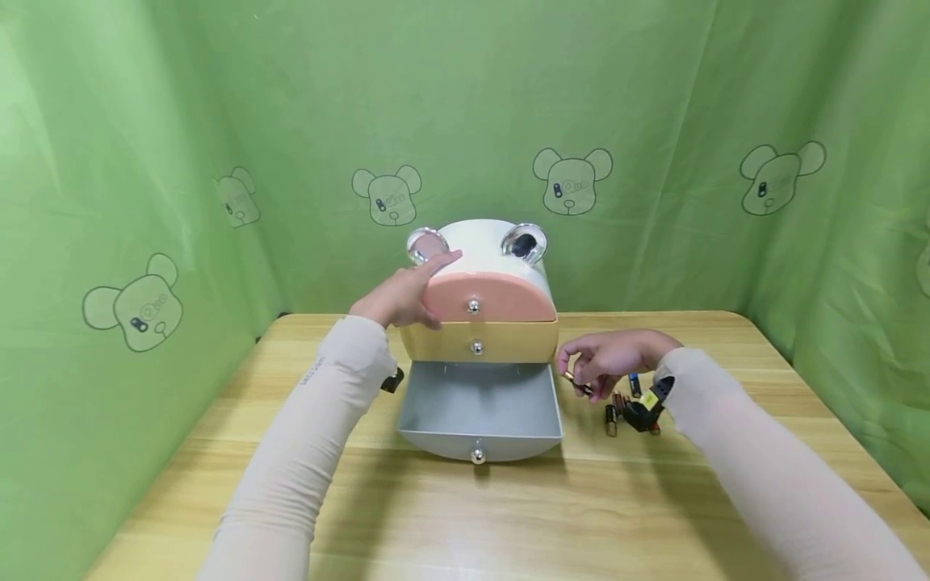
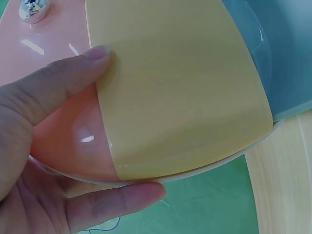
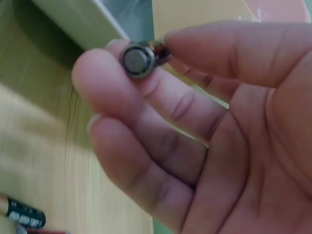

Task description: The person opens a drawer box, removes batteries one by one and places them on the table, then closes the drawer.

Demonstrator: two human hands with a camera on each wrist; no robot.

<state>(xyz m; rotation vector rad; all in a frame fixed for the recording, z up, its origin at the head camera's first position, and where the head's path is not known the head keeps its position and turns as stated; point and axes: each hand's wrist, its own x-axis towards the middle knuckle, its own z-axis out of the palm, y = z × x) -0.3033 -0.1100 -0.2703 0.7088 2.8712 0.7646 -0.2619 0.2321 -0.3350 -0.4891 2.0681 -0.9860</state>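
A small desktop drawer box (image 1: 483, 250) has a white rounded top with two round eyes. Its pink drawer (image 1: 508, 297) and yellow drawer (image 1: 439, 343) are closed, while the grey bottom drawer (image 1: 475, 403) is pulled out and nothing shows inside. My left hand (image 1: 400, 294) grips the box's upper left side; in the left wrist view the thumb (image 2: 73, 75) lies across the front and a finger (image 2: 122, 200) along the side. Just right of the grey drawer, my right hand (image 1: 617, 355) pinches a battery (image 3: 139, 59) between thumb and fingertips, above the table.
Several loose batteries (image 1: 611, 421) lie on the wooden table (image 1: 465, 516) below and beside the right hand, partly hidden by the wrist camera (image 1: 643, 414). A green curtain (image 1: 465, 105) with bear-head outlines stands behind and on both sides.
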